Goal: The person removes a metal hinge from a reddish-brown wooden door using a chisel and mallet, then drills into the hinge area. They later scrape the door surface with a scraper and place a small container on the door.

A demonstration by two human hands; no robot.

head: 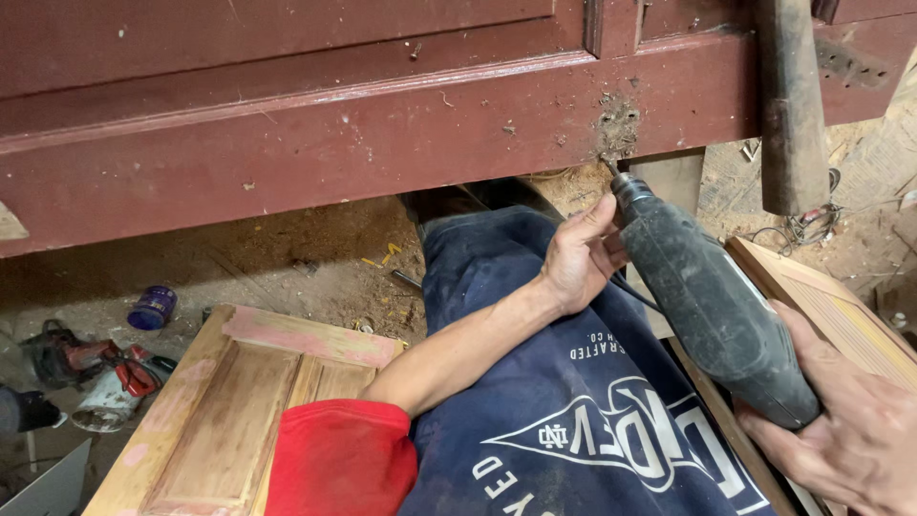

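Sawdust floor behind; dark grey dusty drill [712, 306], bit at dark red door [382, 143].

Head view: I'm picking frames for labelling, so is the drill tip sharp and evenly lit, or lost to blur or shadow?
Head view: daylight is soft and even, no glare; the drill and its tip at the chewed spot on the red door are sharp; deep shadow under the door; the right hand at the frame corner is slightly soft.

Left hand [581, 256] curled, arm outstretched, right hand [845, 430] gripping, fingers wrapped
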